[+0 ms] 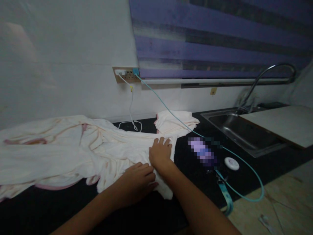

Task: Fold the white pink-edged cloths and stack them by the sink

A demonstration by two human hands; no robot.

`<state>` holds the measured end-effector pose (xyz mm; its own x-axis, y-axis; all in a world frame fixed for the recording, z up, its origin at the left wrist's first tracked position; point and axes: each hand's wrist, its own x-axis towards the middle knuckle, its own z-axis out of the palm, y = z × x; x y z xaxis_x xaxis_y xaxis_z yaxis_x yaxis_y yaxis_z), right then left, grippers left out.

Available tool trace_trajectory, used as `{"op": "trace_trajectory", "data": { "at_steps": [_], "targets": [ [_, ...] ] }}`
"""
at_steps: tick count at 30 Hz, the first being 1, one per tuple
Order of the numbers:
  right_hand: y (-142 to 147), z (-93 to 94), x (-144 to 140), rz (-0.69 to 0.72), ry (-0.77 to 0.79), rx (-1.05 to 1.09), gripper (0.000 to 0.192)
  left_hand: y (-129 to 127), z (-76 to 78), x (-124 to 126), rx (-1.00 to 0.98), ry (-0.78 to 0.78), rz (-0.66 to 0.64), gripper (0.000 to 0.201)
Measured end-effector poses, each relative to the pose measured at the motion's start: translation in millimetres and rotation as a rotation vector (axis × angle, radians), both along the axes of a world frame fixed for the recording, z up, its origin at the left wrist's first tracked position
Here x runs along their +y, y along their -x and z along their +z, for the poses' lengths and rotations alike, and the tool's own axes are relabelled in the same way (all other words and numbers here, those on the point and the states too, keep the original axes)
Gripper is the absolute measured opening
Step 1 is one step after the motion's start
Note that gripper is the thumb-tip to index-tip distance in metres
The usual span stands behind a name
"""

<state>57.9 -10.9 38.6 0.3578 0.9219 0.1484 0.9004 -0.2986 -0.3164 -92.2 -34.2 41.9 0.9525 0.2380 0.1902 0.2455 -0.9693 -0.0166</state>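
Observation:
A white garment with pink trim (pixel 61 163) lies spread and wrinkled over the dark counter, filling its left part. My right hand (pixel 161 155) rests on the garment's right end, fingers spread over the cloth. Just left of it and closer to me, my left hand (pixel 140 182) lies on the same cloth with its fingers stretched to the right and the thumb apart. The two hands nearly touch. Behind them, against the wall, sits a smaller folded white cloth piece with pink edging (pixel 174 121).
Right of the garment lie a phone (pixel 201 151), its picture blurred out, and a round white object (pixel 231 164). A teal cable (pixel 166 106) runs from the wall socket (pixel 127 75) across the counter. A steel sink (pixel 242 130) with a board (pixel 286 122) over it stands farther right.

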Motion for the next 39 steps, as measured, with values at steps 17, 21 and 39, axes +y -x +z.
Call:
{"op": "trace_trajectory", "data": {
  "at_steps": [17,21,39],
  "targets": [
    [-81.2,-20.9,-30.6,0.880,-0.259,-0.104,0.061,5.9,2.6,-13.6,-0.095,0.098,0.003,0.016],
    [-86.0,-20.9,-38.3,0.682,-0.186,-0.114,0.060,9.7,-0.6,8.1,0.025,0.094,0.240,0.029],
    [-79.3,-44.6,-9.3,0.040,-0.207,-0.172,0.062,10.2,-0.2,-26.0,-0.128,0.382,-0.195,0.015]
  ]
}}
